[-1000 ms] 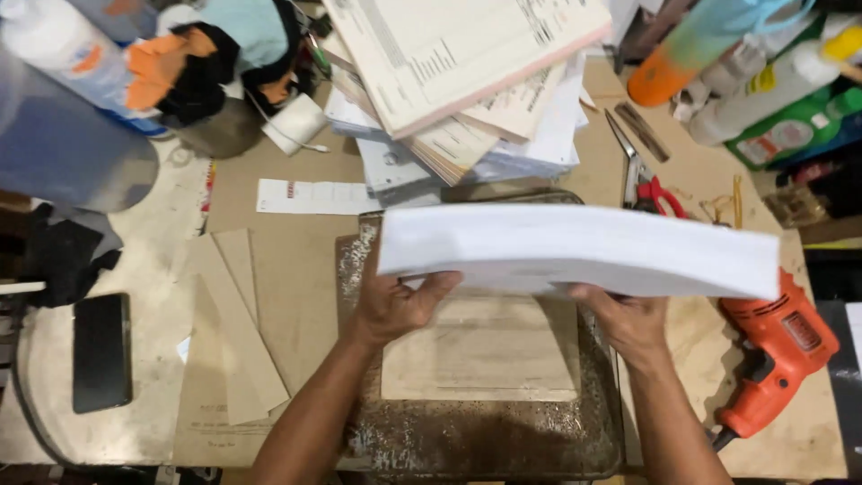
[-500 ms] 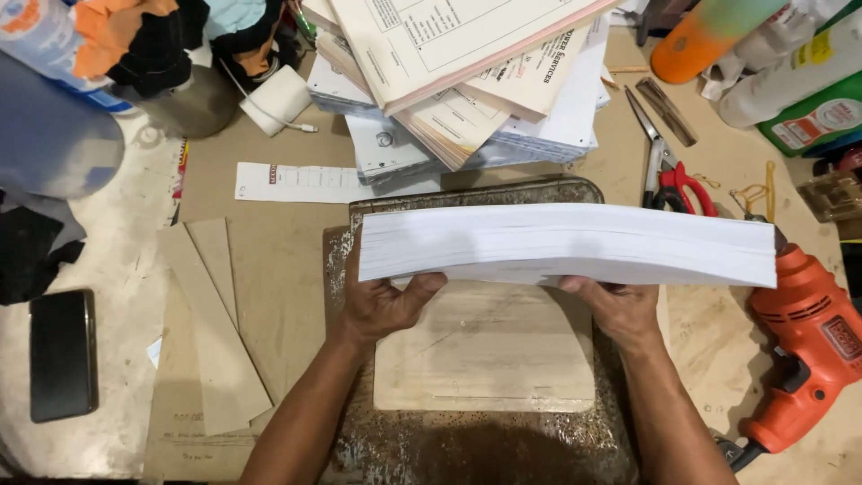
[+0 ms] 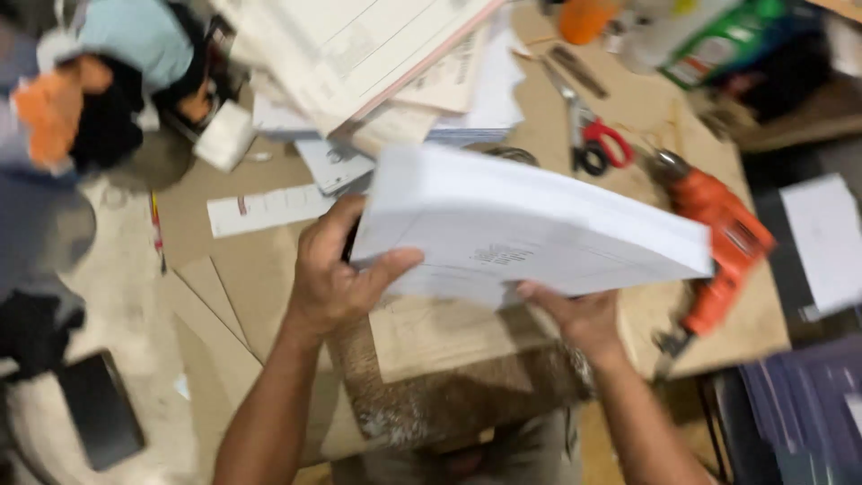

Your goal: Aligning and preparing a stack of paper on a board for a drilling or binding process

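White thick rectangular paper stack (image 3: 530, 233), tilted above the orange power drill (image 3: 718, 238), grasped by left hand (image 3: 337, 274) and right hand (image 3: 575, 314); sheets may slide loose.

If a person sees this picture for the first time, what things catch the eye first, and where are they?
First, the thick white paper stack in the middle, tilted and gripped by the left hand at its left end and the right hand from beneath. Next, the orange power drill lying to the right, with red-handled scissors above it.
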